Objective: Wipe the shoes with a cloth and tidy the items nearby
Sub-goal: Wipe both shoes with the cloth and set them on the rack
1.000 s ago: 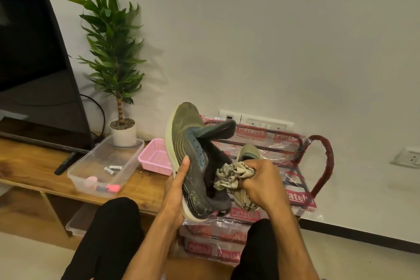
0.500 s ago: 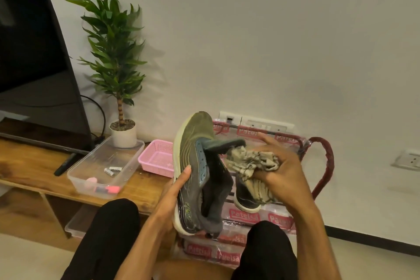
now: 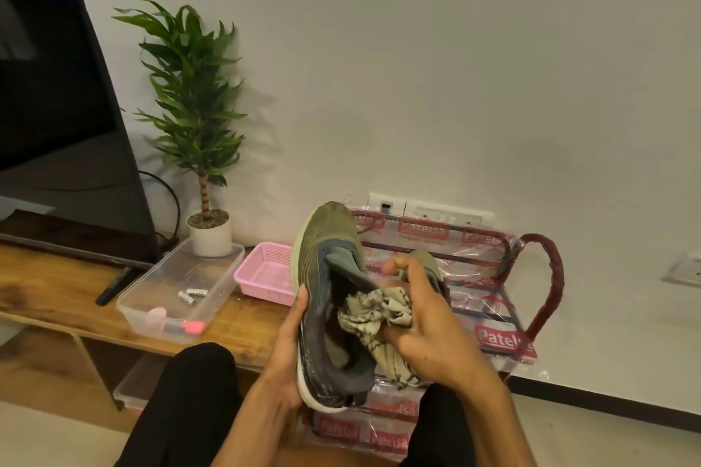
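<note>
Left hand (image 3: 288, 360) grips the olive-and-grey shoe (image 3: 330, 299) by its sole, toe up, above the lap. Right hand (image 3: 428, 326) clutches a crumpled cloth (image 3: 375, 311) against the shoe's opening, before the plastic-wrapped rack (image 3: 538, 277).

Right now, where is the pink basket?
In the head view, the pink basket sits on the wooden bench, between the clear tray on its left and the held shoe.
</note>
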`<action>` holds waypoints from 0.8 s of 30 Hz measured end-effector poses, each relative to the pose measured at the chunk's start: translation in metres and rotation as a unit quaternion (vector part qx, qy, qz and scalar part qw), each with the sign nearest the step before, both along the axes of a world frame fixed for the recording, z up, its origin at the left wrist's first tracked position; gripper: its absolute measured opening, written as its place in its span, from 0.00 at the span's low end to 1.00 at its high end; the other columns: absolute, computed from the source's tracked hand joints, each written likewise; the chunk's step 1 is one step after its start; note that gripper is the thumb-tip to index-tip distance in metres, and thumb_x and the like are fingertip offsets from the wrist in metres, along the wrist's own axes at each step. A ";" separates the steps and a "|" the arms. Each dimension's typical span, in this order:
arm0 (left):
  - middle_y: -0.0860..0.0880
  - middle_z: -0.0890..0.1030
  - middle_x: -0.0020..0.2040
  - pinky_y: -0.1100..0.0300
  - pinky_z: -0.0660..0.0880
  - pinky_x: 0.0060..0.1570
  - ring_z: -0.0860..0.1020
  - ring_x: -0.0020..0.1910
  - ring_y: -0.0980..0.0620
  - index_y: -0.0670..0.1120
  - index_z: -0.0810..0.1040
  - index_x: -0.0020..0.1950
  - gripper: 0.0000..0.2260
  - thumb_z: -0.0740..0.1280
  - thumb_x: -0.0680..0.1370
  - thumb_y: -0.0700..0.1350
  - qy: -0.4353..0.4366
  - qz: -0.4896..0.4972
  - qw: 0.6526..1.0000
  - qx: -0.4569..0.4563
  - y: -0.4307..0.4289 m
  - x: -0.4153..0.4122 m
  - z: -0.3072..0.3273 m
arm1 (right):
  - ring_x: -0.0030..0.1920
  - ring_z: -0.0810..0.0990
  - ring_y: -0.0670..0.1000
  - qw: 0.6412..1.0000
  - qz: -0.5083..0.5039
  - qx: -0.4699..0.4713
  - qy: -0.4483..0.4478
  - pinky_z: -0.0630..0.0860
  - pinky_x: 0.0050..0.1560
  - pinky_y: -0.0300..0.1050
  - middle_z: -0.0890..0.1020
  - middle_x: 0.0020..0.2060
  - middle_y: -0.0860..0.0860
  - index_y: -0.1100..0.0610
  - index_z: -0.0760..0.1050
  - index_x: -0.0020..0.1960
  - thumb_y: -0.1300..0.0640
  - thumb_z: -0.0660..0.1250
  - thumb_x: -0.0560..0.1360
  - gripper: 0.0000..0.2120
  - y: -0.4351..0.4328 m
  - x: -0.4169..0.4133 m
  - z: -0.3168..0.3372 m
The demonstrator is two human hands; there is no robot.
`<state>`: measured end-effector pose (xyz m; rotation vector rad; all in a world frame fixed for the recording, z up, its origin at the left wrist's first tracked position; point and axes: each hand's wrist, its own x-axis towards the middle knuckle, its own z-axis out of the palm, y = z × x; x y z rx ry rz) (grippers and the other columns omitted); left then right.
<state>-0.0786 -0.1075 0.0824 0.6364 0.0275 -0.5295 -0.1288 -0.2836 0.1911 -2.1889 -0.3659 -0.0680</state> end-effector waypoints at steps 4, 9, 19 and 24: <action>0.37 0.76 0.68 0.43 0.76 0.61 0.77 0.64 0.37 0.42 0.79 0.66 0.32 0.54 0.79 0.65 0.005 -0.014 0.999 -0.040 -0.005 -0.005 0.008 | 0.64 0.76 0.49 0.993 -0.010 -0.113 -0.023 0.77 0.59 0.58 0.77 0.66 0.42 0.25 0.55 0.71 0.69 0.63 0.69 0.47 0.008 -0.006 0.001; 0.37 0.74 0.70 0.41 0.64 0.72 0.75 0.66 0.37 0.42 0.78 0.68 0.30 0.58 0.79 0.64 0.007 0.025 0.999 -0.036 0.001 -0.001 0.002 | 0.68 0.69 0.39 0.991 -0.035 -0.098 -0.085 0.73 0.65 0.47 0.71 0.67 0.32 0.35 0.69 0.68 0.67 0.59 0.64 0.40 0.019 -0.014 0.005; 0.49 0.86 0.39 0.55 0.78 0.40 0.85 0.36 0.52 0.46 0.84 0.49 0.20 0.56 0.82 0.56 -0.018 0.122 0.992 0.024 -0.007 0.002 0.006 | 0.63 0.70 0.36 0.990 -0.072 -0.077 -0.095 0.71 0.66 0.44 0.71 0.60 0.28 0.39 0.78 0.59 0.70 0.59 0.63 0.34 0.022 -0.019 0.014; 0.38 0.79 0.64 0.45 0.63 0.72 0.78 0.61 0.40 0.39 0.78 0.67 0.29 0.62 0.77 0.61 0.024 0.020 0.998 -0.051 -0.007 -0.003 0.008 | 0.68 0.67 0.40 0.983 -0.016 -0.165 -0.078 0.70 0.67 0.46 0.64 0.70 0.32 0.34 0.74 0.64 0.65 0.63 0.70 0.31 0.018 -0.023 0.020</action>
